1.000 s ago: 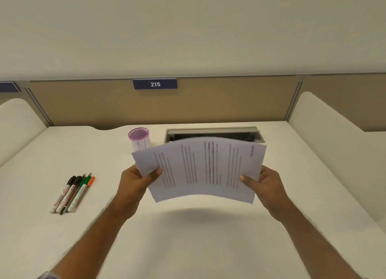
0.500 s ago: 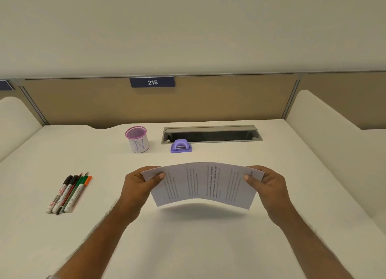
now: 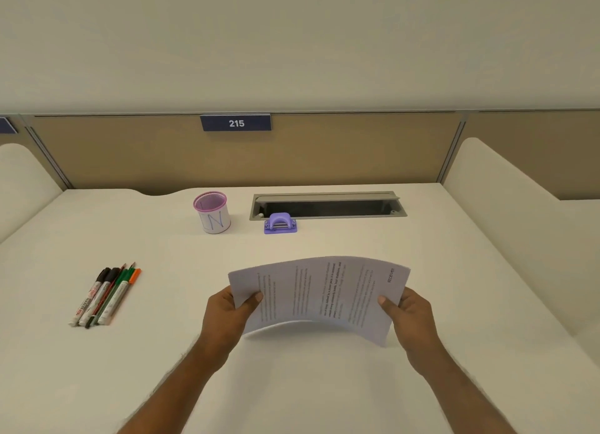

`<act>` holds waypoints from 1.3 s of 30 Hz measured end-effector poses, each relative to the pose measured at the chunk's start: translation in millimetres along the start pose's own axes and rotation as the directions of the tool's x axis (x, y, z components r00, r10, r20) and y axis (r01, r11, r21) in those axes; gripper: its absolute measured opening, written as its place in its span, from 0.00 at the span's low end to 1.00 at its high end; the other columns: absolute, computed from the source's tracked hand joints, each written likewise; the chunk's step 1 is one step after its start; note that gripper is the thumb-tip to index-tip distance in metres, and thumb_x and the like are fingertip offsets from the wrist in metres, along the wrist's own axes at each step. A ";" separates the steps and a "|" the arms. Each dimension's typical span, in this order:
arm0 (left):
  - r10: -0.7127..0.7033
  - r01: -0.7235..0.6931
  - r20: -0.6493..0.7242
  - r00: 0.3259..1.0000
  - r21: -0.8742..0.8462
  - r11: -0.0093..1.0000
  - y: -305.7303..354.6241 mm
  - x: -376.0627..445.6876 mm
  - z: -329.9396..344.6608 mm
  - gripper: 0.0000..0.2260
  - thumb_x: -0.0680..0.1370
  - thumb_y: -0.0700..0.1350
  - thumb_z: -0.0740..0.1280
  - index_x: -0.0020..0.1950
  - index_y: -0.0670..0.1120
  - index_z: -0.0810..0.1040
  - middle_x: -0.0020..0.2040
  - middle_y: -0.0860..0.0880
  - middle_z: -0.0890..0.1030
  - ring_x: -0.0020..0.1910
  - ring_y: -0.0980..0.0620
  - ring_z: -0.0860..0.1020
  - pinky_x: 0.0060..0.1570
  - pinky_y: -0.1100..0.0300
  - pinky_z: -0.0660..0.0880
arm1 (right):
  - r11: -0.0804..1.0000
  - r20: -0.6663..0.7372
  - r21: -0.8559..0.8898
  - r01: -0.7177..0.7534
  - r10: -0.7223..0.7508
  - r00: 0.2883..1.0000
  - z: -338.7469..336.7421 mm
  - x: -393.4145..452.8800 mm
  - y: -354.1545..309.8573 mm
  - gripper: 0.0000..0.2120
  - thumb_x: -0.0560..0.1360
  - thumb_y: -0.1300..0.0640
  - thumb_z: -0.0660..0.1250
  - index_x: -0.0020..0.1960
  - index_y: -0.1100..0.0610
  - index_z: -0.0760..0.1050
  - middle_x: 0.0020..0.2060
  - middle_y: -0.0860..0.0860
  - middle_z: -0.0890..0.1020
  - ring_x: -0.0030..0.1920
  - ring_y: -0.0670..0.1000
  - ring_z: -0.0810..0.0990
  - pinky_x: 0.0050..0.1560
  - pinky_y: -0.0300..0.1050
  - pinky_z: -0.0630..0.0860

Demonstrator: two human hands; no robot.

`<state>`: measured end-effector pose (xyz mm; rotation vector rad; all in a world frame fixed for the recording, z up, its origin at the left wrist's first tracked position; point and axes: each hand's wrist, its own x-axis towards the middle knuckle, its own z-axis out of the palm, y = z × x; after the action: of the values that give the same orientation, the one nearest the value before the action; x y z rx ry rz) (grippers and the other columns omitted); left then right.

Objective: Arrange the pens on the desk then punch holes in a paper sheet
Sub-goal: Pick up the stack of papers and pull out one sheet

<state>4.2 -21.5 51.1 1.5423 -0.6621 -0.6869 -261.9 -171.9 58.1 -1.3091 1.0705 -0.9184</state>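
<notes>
I hold a printed paper sheet (image 3: 321,299) over the middle of the white desk, bowed upward between both hands. My left hand (image 3: 227,316) pinches its left edge and my right hand (image 3: 409,316) pinches its right edge. Several pens and markers (image 3: 105,295) lie side by side in a neat row at the left of the desk. A small purple hole punch (image 3: 280,223) stands farther back, beyond the sheet, in front of the cable slot.
A pink-rimmed mesh pen cup (image 3: 212,212) stands left of the punch. An open grey cable slot (image 3: 328,205) runs along the back of the desk (image 3: 324,385). Tan partition with a "215" label (image 3: 236,123) behind; white dividers at both sides.
Both hands have lowered the sheet from in front of the cable slot toward the desk and tilted it flatter, which uncovered the hole punch. The pens have not moved.
</notes>
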 end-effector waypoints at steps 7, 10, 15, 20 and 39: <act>-0.023 0.023 -0.027 0.999 0.003 1.000 -6.0 -6.5 2.4 0.07 0.77 0.43 0.71 0.50 0.54 0.84 0.47 0.55 0.87 0.47 0.53 0.85 0.43 0.63 0.80 | 1.000 0.008 -0.023 -0.016 0.017 1.000 5.5 -4.5 10.9 0.09 0.78 0.63 0.66 0.51 0.50 0.79 0.48 0.48 0.84 0.49 0.51 0.83 0.40 0.37 0.76; 0.013 -0.012 -0.036 0.999 0.024 1.000 -4.8 -7.2 2.1 0.07 0.78 0.44 0.71 0.49 0.56 0.84 0.46 0.56 0.87 0.45 0.53 0.85 0.40 0.63 0.81 | 0.999 -0.001 -0.031 0.010 -0.010 1.000 5.9 -5.2 12.5 0.09 0.78 0.62 0.65 0.53 0.51 0.79 0.49 0.49 0.84 0.49 0.52 0.83 0.41 0.36 0.77; -0.035 0.037 -0.079 0.996 0.022 0.999 -7.8 -7.4 2.9 0.05 0.78 0.43 0.70 0.49 0.53 0.84 0.44 0.55 0.87 0.45 0.49 0.85 0.44 0.56 0.82 | 0.998 -0.001 -0.055 -0.040 0.040 0.999 8.0 -8.4 20.2 0.09 0.78 0.63 0.65 0.58 0.55 0.77 0.52 0.53 0.83 0.52 0.56 0.81 0.49 0.44 0.77; -0.014 0.017 -0.088 0.996 0.031 0.999 0.4 -5.3 -2.7 0.06 0.78 0.43 0.70 0.45 0.52 0.85 0.43 0.52 0.87 0.40 0.48 0.86 0.36 0.58 0.81 | 0.995 0.057 -0.074 -0.066 0.070 0.996 2.7 -3.7 6.5 0.09 0.77 0.61 0.67 0.55 0.52 0.79 0.50 0.49 0.85 0.50 0.53 0.84 0.45 0.42 0.79; -0.284 0.261 0.003 0.959 -0.406 0.876 8.6 -6.8 -4.0 0.09 0.76 0.40 0.70 0.56 0.43 0.81 0.51 0.45 0.87 0.44 0.49 0.86 0.39 0.56 0.81 | 0.747 0.301 0.576 -0.330 0.181 0.936 47.2 -27.2 -11.3 0.20 0.75 0.53 0.68 0.66 0.54 0.75 0.60 0.54 0.82 0.59 0.57 0.81 0.62 0.58 0.75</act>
<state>2.6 -14.4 60.3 1.2704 -0.2344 -0.9258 -223.5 -133.4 69.8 -0.6649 0.6539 -0.7891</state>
